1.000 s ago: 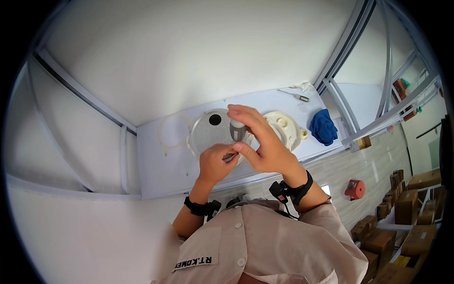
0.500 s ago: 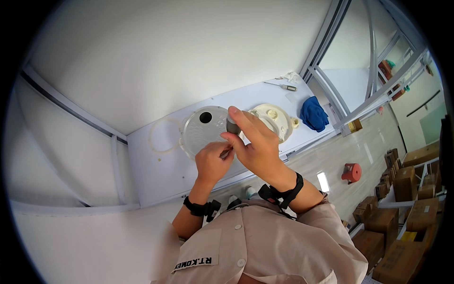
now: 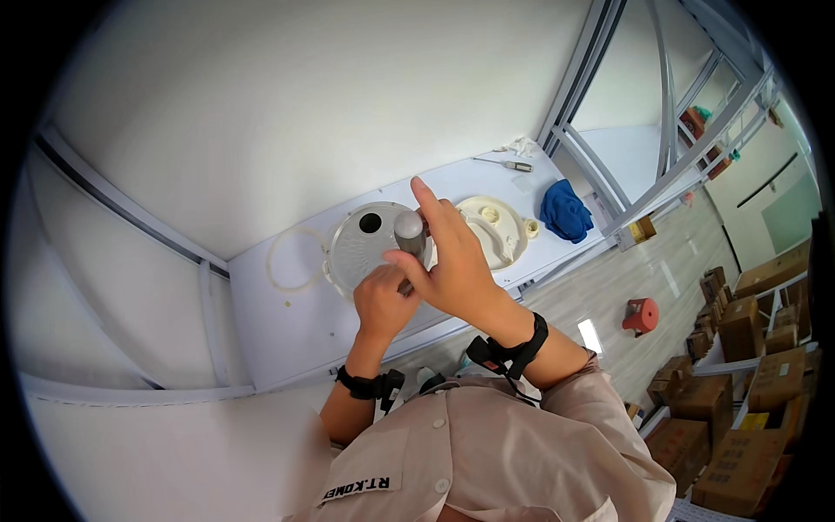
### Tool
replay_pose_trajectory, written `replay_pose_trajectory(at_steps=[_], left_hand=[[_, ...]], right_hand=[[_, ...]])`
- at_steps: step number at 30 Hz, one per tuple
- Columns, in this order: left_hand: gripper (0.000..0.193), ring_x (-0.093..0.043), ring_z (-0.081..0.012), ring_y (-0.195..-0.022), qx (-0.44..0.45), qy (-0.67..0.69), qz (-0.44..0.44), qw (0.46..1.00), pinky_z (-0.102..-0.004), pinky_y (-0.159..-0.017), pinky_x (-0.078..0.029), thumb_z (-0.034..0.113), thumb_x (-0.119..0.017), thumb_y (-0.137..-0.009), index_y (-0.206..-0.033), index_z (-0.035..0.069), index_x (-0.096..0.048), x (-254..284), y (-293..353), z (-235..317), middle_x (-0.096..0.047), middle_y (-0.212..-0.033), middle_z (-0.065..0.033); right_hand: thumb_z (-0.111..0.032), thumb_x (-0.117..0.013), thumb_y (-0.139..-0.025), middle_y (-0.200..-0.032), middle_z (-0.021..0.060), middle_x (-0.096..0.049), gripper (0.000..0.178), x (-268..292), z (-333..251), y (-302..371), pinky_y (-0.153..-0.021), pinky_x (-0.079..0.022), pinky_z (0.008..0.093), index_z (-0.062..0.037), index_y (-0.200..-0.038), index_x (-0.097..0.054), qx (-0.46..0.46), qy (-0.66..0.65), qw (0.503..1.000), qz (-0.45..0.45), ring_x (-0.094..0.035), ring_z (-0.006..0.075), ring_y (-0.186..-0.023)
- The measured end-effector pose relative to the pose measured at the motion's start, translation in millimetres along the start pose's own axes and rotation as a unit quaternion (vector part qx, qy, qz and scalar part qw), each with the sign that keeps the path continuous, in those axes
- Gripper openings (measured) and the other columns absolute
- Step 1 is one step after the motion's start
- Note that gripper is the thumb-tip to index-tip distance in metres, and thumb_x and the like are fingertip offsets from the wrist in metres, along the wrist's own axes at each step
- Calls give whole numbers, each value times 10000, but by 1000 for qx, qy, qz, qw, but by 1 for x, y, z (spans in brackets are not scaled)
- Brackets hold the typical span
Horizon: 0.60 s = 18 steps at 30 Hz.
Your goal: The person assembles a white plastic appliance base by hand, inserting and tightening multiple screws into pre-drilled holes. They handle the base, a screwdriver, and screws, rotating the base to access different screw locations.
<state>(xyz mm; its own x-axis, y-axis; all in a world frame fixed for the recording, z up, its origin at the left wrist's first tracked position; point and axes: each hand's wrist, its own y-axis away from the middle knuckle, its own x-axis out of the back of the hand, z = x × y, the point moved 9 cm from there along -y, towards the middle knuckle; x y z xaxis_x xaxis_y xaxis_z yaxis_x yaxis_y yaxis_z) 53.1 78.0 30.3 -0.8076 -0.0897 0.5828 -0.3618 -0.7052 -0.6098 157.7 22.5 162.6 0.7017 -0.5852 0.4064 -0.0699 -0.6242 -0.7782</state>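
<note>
My right hand (image 3: 458, 265) is closed round a thick grey handle (image 3: 410, 228) with a rounded end, like that of a screwdriver. Its thumb lies on the near side and the fingers reach up along the far side. Just below, my left hand (image 3: 385, 302) is closed, with thumb and fingertips pinched at a dark part (image 3: 406, 286) under the handle; whether this is the same tool I cannot make out. Both hands are raised over a round grey lid-like disc (image 3: 352, 252) with a dark hole, partly covering it. The tool's tip is hidden.
A thin cream ring (image 3: 272, 271) lies left of the disc. To the right are a round cream part (image 3: 519, 248) with raised fittings, a blue cloth (image 3: 566, 211) and a screwdriver (image 3: 517, 165). Behind the white table (image 3: 287, 339) stands a wall; a red stool (image 3: 641, 317) is on the floor.
The handle has tilted so that its rounded end now faces me, and my right hand has turned with it, its fingers higher. My left hand keeps its pinch. The whole view has shifted slightly.
</note>
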Motion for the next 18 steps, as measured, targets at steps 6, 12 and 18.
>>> replay_pose_trajectory(at_steps=[6,12,18], left_hand=[[183,-707,-284,-761,20,9,-19,1000,-416,-664,-565,162,-841,-754,-895,111,-735,-1,-1,-2,-730,-791,-43],[238,-715,-280,-779,14,29,-17,999,-393,-692,-580,142,-858,-764,-961,63,-751,7,-10,19,-741,-832,-66],[138,-671,-243,-694,14,172,-74,982,-346,-616,-531,80,-808,-853,-966,17,-759,-11,-18,46,-702,-785,-79]], right_hand=[[-128,-883,-804,-954,137,-605,674,22,-2,-6,-725,-489,358,24,-1381,-568,3,-24,999,47,-568,255,-806],[-137,-906,-788,-1032,136,-649,646,54,-10,-11,-756,-521,335,-7,-1332,-583,40,-47,997,53,-643,251,-911],[-85,-935,-781,-1091,91,-673,652,108,77,46,-889,-580,339,-46,-1300,-542,-153,-296,933,140,-683,200,-1030]])
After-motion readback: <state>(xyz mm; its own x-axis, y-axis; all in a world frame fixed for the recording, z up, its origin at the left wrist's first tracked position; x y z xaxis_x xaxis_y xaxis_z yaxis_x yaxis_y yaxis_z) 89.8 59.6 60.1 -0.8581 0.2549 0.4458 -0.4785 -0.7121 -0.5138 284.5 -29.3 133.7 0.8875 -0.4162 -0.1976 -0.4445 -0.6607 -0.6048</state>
